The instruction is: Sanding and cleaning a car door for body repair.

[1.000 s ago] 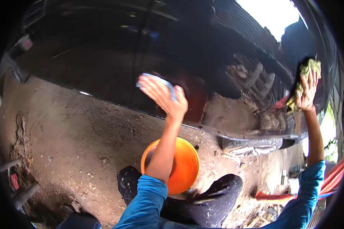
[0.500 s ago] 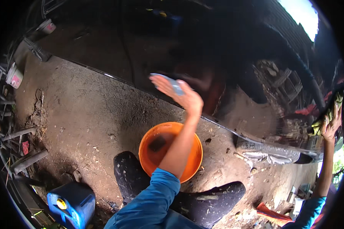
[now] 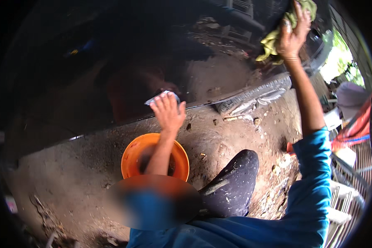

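My left hand [image 3: 168, 113] lies nearly flat against the low part of a glossy black car panel [image 3: 124, 70], fingers forward. Under the fingers is a thin grey sheet [image 3: 151, 101], which looks like sandpaper. At the upper right my right hand [image 3: 295, 35] presses a crumpled yellow-green cloth [image 3: 270, 44] to the same panel, fingers over the fabric. An orange bucket [image 3: 127, 160] stands on the ground below my left forearm, which hides part of its inside. The panel mirrors the surroundings.
A car wheel [image 3: 256, 94] sits beneath the panel on the right. My paint-spotted knee [image 3: 235, 182] is right of the bucket. Red-orange cloth [image 3: 355, 126] and a white plastic chair [image 3: 343, 194] are at the far right. Bare dirt ground [image 3: 70, 177] runs along the left.
The view has swung to the right. My left hand, tilted with the sheet showing before, now lies flatter against the panel. My right hand keeps the cloth on the panel.
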### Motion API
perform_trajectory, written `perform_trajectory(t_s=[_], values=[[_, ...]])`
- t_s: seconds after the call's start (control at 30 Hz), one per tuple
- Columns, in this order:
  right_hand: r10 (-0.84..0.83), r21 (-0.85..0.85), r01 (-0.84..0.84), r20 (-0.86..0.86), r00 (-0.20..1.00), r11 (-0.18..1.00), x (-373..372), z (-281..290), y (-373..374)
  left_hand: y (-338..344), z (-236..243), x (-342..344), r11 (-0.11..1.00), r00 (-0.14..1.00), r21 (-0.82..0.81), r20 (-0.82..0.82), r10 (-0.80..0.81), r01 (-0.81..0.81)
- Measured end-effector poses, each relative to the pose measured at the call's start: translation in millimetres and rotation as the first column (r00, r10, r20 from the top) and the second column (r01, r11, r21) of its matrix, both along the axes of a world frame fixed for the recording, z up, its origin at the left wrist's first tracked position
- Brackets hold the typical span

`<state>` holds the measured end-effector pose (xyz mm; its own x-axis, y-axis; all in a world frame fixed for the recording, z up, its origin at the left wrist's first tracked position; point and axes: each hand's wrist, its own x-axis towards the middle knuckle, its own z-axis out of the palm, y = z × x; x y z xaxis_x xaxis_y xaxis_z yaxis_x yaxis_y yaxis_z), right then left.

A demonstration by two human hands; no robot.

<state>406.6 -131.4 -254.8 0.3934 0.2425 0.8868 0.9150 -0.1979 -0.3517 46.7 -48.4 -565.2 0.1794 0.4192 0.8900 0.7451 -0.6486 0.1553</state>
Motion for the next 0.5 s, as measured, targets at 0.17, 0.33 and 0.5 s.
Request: perform_trajectory(t_s=[0.17, 0.33, 0.5], values=[[-0.105, 0.221, 0.009, 0.425, 0.899, 0.975, -50, -67, 5, 89, 40, -152, 0.972, 0.826, -0.136, -0.512, -0.235, 0.193], [-0.268, 0.36, 0.332, -0.217, 0.939, 0.872, -123, -182, 31, 124, 22, -191, 0.992, 0.895, 0.096, -0.446, -0.03, 0.081], [-0.202, 0.253, 0.411, -0.581, 0.788, 0.876, -236, -293, 78, 129, 26, -148, 0.961, 0.89, 0.267, -0.452, 0.058, 0.073]])
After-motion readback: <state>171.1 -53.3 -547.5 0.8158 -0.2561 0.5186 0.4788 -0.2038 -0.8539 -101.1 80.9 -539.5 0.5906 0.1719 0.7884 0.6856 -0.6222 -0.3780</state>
